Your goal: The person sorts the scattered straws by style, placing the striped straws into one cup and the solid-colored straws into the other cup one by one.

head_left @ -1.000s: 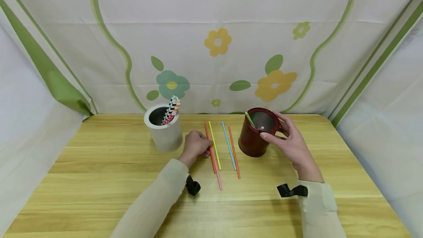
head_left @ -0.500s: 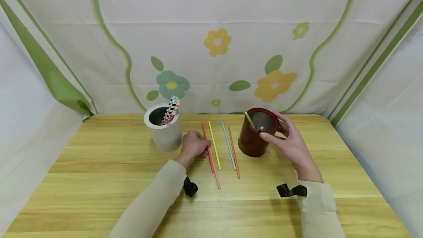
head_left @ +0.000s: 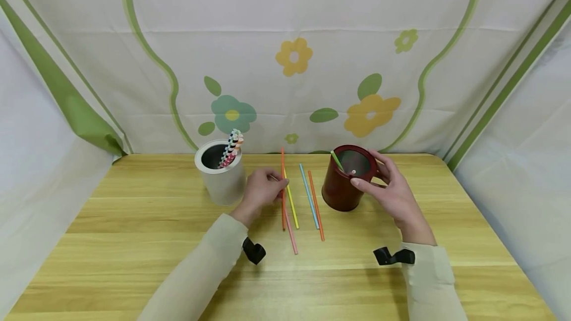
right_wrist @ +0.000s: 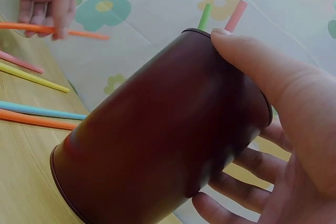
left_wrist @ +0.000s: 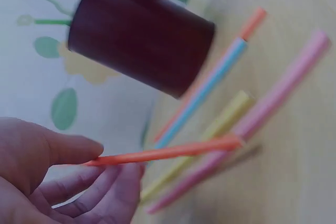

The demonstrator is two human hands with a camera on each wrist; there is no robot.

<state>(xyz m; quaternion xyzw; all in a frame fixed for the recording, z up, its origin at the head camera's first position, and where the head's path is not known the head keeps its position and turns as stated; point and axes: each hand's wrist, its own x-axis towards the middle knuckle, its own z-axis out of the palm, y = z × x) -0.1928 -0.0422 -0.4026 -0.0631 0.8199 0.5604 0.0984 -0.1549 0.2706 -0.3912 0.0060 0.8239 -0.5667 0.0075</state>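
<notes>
My left hand [head_left: 277, 187] pinches a thin orange straw [head_left: 282, 182] between thumb and fingers and holds it above the table; the left wrist view shows the same orange straw [left_wrist: 168, 154] in my left hand [left_wrist: 113, 163]. My right hand [head_left: 384, 182] grips a dark red cup [head_left: 341, 187] that stands on the table. In the right wrist view, my right hand [right_wrist: 294, 129] wraps the red cup [right_wrist: 168, 129], with a green straw [right_wrist: 205, 17] and a pink straw [right_wrist: 236, 14] poking out. Yellow [head_left: 291, 202], blue [head_left: 309, 194], orange [head_left: 315, 207] and pink [head_left: 292, 237] straws lie between my hands.
A silver cup [head_left: 221, 177] with several striped straws [head_left: 232, 146] stands just left of my left hand. The wooden table [head_left: 134, 241] is bounded by a flowered cloth backdrop [head_left: 294, 58] at the back and by cloth on both sides.
My left hand has picked the leftmost orange straw off the table and lifted it, so its far end now points toward the backdrop. The right hand and red cup have stayed put.
</notes>
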